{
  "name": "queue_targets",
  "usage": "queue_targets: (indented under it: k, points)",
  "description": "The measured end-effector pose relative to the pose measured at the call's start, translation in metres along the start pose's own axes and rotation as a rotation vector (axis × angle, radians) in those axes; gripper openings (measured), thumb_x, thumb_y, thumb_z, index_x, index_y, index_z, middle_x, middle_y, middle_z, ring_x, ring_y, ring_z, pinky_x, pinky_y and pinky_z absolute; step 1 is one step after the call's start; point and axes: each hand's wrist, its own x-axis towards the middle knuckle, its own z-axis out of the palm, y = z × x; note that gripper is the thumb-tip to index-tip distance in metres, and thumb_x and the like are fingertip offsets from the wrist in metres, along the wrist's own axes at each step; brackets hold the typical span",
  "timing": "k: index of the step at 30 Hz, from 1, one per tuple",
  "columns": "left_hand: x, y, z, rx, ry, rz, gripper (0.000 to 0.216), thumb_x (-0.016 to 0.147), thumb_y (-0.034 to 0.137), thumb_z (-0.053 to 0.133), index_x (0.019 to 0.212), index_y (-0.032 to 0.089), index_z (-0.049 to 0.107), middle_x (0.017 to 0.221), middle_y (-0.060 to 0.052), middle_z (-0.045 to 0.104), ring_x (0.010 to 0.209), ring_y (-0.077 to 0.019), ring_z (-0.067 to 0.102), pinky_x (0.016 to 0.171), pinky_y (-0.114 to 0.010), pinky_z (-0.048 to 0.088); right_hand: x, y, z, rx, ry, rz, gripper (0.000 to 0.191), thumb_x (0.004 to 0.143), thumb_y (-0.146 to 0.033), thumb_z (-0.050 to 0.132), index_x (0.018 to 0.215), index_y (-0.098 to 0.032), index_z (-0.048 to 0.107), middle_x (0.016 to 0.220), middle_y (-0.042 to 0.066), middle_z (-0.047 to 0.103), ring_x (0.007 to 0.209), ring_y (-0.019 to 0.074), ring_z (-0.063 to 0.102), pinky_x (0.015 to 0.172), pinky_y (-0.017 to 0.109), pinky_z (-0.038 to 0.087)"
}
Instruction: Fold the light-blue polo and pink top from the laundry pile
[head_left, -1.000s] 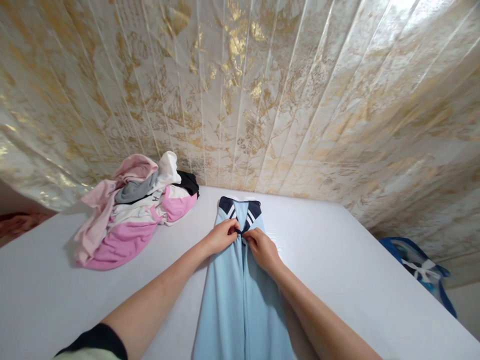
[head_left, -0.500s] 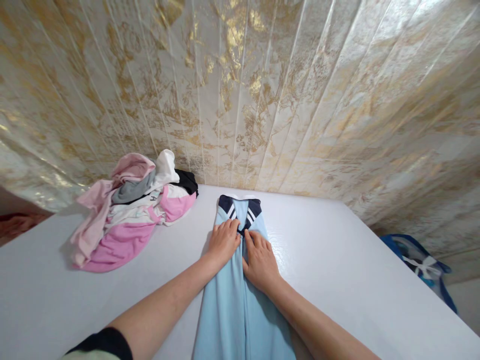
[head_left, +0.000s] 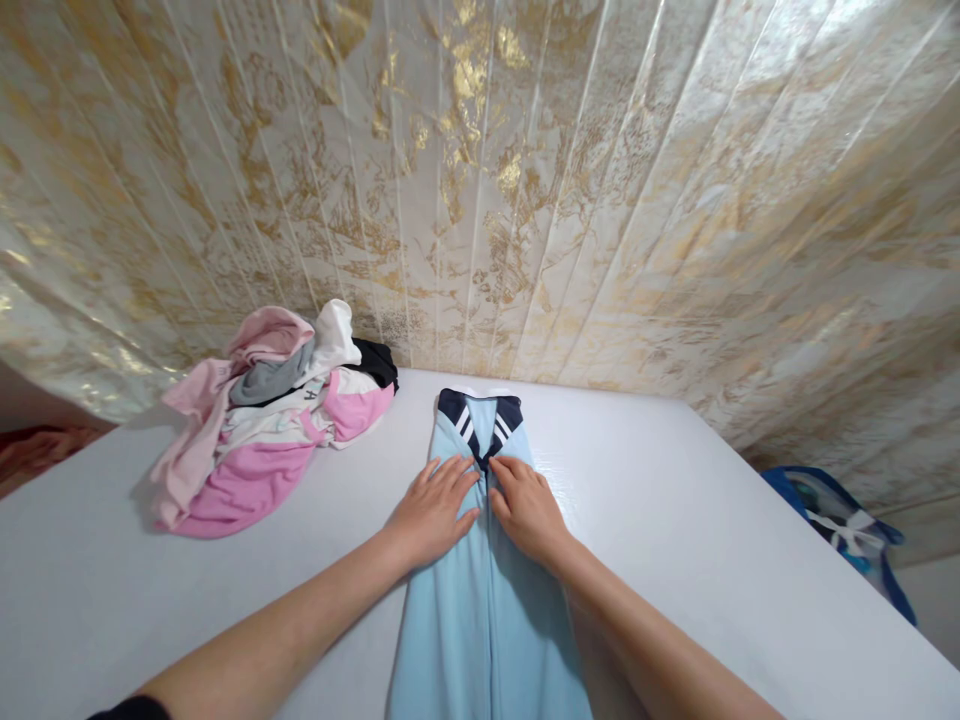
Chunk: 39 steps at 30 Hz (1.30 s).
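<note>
A light blue garment [head_left: 487, 610] with a navy collar striped in white lies lengthwise on the white table [head_left: 675, 520], folded into a narrow strip. My left hand [head_left: 431, 510] rests flat on its left half, fingers stretched out. My right hand [head_left: 525, 505] presses flat on the right half, just below the collar. The two hands lie side by side and almost touch along the middle seam. Neither hand holds anything.
A heap of pink, white, grey and black clothes [head_left: 262, 425] sits at the table's far left, near the gold-patterned wall [head_left: 480, 180]. A blue bag [head_left: 847, 530] stands on the floor past the table's right edge.
A second ago both hands pinched the garment at the collar's point. They have since let go, flattened out and slid a little toward me along the cloth.
</note>
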Motion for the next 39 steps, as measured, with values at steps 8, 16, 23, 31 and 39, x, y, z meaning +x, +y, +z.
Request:
queue_targets:
  k: [8,16,23,31,39]
  points:
    - [-0.002,0.004,0.003,0.083,-0.042,-0.013,0.054,0.09,0.048,0.049,0.135,0.019,0.047,0.152,-0.012,0.037,0.141,-0.0271,0.03,0.116,-0.05,0.019,0.041,0.013,-0.011,-0.038,-0.058,-0.048,0.036,0.09,-0.017,0.044,0.12,-0.032,0.059,0.135,0.0,0.05,0.113,0.0174,0.054,0.077,0.025,0.047]
    - [-0.002,0.011,-0.006,-0.095,0.07,0.035,0.032,0.091,0.028,0.051,0.121,0.018,0.054,0.128,-0.011,0.056,0.122,-0.0225,0.05,0.105,-0.04,0.04,0.04,0.013,-0.003,0.023,0.041,0.016,0.018,0.092,-0.019,0.044,0.101,-0.027,0.058,0.119,-0.001,0.058,0.101,0.0138,0.057,0.065,0.021,0.039]
    - [0.003,0.014,-0.009,-0.062,-0.024,0.044,0.04,0.09,0.039,0.054,0.127,0.022,0.054,0.129,-0.008,0.055,0.12,-0.0256,0.048,0.103,-0.044,0.04,0.044,0.006,0.0,-0.037,0.058,0.105,0.022,0.093,-0.019,0.04,0.103,-0.026,0.057,0.117,0.001,0.059,0.096,0.0147,0.058,0.059,0.021,0.037]
    - [0.009,0.015,-0.01,-0.124,0.039,-0.032,0.027,0.092,0.034,0.049,0.114,0.024,0.062,0.114,-0.006,0.06,0.11,-0.0233,0.053,0.097,-0.042,0.043,0.022,0.008,0.005,-0.036,0.154,0.06,0.048,0.091,-0.019,0.038,0.14,-0.02,0.042,0.147,0.009,0.04,0.125,0.0205,0.048,0.09,0.032,0.046]
    - [0.007,0.004,0.006,0.037,0.055,-0.06,0.049,0.093,0.036,0.043,0.138,0.016,0.044,0.149,-0.012,0.042,0.138,-0.0256,0.035,0.115,-0.047,0.024,-0.008,0.003,0.02,-0.123,0.02,0.037,0.064,0.094,-0.042,0.041,0.15,-0.013,0.028,0.155,0.013,0.028,0.142,0.0247,0.025,0.115,0.046,0.019]
